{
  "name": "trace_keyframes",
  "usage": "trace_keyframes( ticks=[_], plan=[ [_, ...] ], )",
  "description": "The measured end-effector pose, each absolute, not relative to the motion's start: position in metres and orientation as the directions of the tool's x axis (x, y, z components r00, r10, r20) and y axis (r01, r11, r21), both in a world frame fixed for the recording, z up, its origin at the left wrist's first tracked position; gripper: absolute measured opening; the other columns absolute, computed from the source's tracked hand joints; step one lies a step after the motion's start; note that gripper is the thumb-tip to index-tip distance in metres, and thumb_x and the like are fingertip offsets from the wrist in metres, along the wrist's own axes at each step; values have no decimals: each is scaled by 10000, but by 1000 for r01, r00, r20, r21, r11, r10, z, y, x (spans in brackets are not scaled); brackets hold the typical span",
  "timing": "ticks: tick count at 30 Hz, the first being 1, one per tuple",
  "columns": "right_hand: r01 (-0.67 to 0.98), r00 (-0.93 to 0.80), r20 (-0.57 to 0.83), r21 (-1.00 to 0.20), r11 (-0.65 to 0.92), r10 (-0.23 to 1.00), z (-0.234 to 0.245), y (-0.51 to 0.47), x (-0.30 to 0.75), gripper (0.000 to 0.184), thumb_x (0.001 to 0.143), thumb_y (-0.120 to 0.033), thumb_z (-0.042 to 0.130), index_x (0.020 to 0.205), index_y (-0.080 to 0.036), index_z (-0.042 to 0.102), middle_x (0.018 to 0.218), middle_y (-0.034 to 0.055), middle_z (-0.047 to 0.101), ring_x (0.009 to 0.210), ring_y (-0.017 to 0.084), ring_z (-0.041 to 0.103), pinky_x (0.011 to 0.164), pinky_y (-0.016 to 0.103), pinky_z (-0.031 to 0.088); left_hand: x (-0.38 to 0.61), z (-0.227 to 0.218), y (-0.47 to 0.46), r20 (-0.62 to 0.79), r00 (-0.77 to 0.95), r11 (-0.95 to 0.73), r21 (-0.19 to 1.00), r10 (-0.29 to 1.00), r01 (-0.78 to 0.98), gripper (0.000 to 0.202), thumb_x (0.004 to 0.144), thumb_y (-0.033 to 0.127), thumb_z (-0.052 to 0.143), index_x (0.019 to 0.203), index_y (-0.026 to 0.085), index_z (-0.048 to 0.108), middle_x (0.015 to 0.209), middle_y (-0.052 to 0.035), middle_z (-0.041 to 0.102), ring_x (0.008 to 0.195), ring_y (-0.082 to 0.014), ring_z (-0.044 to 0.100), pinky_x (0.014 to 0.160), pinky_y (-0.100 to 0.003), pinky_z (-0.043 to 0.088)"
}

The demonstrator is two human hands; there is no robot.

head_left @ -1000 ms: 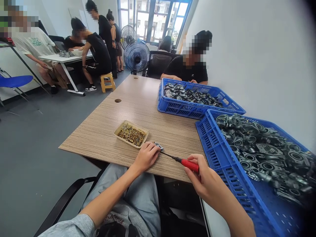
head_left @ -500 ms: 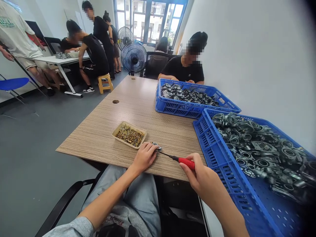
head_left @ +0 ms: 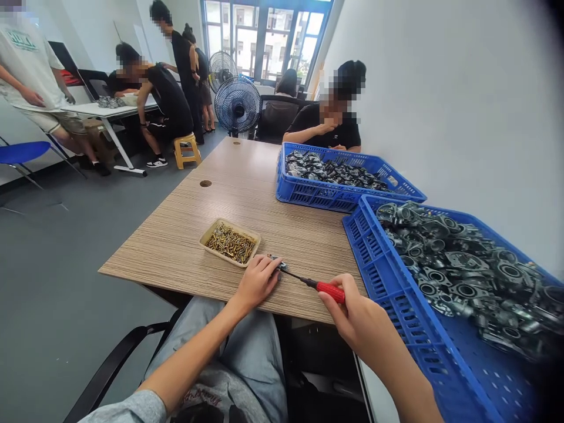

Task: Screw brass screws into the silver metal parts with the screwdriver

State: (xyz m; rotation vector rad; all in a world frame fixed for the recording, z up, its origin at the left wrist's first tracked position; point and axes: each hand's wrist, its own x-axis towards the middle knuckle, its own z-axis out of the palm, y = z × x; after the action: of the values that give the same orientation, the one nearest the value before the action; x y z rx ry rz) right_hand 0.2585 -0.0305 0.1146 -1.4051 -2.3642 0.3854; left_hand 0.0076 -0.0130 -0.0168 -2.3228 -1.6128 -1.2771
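Note:
My right hand point(head_left: 352, 302) is closed around the red handle of a screwdriver point(head_left: 330, 291). Its dark shaft slants up and left, the tip meeting a small metal part point(head_left: 282, 265) on the table. Over that part lies my left hand point(head_left: 259, 281), fingers bent and pressing it against the tabletop; most of the part is hidden beneath them. Just left and behind sits a shallow beige tray point(head_left: 203, 239) holding many small brass-coloured screws point(head_left: 233, 242).
At my right a blue crate point(head_left: 374, 258) holds a heap of grey metal castings point(head_left: 467, 264). Another blue crate point(head_left: 317, 197) with similar parts stands farther back. Behind it sits a person point(head_left: 324, 126). The wood-grain table point(head_left: 176, 235) has its edge at my lap.
The person across the table has raised a hand towards the face. The standing person at far left has shifted. My hands keep nearly the same pose on the screwdriver and metal part.

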Motion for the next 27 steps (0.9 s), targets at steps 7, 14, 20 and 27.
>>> trace_keyframes(
  ticks=[7,14,20,27],
  plan=[
    [804,-425,164,-384,455,890,112,-30,259,241,1079,-483,425,1076,-251,490,794,68,750,646,303,758,544,330,486,7,-16,-13,639,123,-459,392,759,797,403,1027,191,583,1428,218,593,1100,-78,721,1081,-266,604,999,-447,565],
    [680,-516,164,-518,519,840,117,-30,258,189,1090,-401,423,1205,-257,467,1074,101,779,867,266,794,705,328,559,8,-17,-13,626,111,-452,417,772,789,423,1024,185,580,1443,244,588,1120,-77,719,1109,-263,612,1015,-451,565],
    [854,-376,136,-332,400,916,113,-27,260,290,1075,-532,413,1016,-255,474,672,41,708,571,311,724,507,320,432,7,-16,-14,622,105,-437,410,776,800,404,1027,198,582,1428,243,600,1115,-80,717,1112,-269,612,1020,-455,561],
    [688,-511,167,-509,517,843,119,-29,260,185,1092,-388,416,1204,-254,475,1060,89,786,855,251,794,691,313,550,7,-17,-13,627,115,-448,404,770,798,416,1018,180,590,1432,226,589,1124,-82,714,1113,-266,604,1017,-450,562]
  ],
)
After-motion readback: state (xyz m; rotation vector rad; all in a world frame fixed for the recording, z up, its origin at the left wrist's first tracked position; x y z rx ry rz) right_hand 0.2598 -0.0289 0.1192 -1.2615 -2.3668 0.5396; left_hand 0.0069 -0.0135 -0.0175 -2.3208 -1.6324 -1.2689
